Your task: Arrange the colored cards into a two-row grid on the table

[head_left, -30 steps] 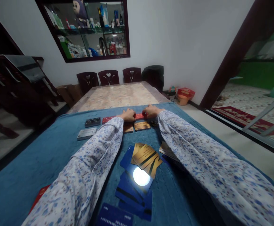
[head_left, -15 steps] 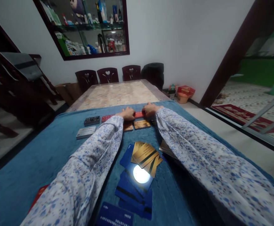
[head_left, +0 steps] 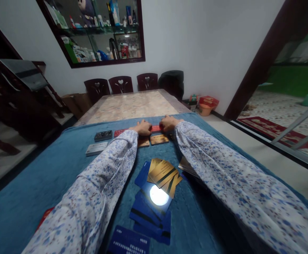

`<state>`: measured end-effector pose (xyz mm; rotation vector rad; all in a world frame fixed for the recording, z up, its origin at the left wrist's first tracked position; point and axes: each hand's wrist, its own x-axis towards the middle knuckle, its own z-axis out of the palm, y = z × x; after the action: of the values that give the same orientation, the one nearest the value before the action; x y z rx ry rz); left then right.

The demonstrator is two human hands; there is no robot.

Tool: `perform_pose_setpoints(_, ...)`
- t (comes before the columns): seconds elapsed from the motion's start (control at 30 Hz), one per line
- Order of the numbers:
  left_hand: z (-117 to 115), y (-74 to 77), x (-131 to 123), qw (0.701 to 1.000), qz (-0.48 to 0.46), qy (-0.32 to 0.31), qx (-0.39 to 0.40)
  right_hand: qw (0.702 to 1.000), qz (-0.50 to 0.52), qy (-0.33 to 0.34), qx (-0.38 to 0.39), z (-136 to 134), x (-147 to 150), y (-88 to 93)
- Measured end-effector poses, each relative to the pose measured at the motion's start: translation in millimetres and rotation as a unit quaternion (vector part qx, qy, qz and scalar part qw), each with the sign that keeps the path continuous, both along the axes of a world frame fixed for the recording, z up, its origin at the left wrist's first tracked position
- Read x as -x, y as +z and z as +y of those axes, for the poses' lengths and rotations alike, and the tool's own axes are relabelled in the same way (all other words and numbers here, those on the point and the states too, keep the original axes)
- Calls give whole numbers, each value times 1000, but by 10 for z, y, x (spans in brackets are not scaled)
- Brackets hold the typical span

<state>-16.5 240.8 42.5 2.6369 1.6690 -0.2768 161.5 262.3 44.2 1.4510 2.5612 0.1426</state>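
Observation:
At the far side of the blue cloth, my left hand (head_left: 144,127) and my right hand (head_left: 168,123) have curled fingers at the two ends of a stack of red cards (head_left: 156,129). Its middle shows between them. Just in front lie gold card stacks, one (head_left: 159,139) in plain sight and another (head_left: 143,142) partly behind my left hand. Nearer to me, loose gold cards (head_left: 163,173) fan out over spread blue cards (head_left: 146,211), where a bright light glares. My sleeves cover part of the layout.
Left of my hands lie a black card stack (head_left: 103,135), a white card stack (head_left: 96,149) and another red stack (head_left: 119,132). More cards (head_left: 187,165) show beside my right sleeve. The blue cloth (head_left: 71,151) covers the near part of the table (head_left: 138,104). Chairs (head_left: 121,85) stand beyond.
My hands stay at the red stack with almost no movement. The view has shifted very slightly, and the cards lie as before.

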Motion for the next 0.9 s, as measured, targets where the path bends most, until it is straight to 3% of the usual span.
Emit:
perform_pose_setpoints(0.37,-76,-5,93,999,-16,-9,-45,999,22,18,-24,-87,-28,60)
perform_pose_setpoints(0.63,-348,49,115,996,-26,-37,-72,992,60,77,-74,-204,-76,57)
perform_pose_setpoints(0.9,-680,80,133,992,-33,-71,-102,986,82,109,-93,-643,-124,144)
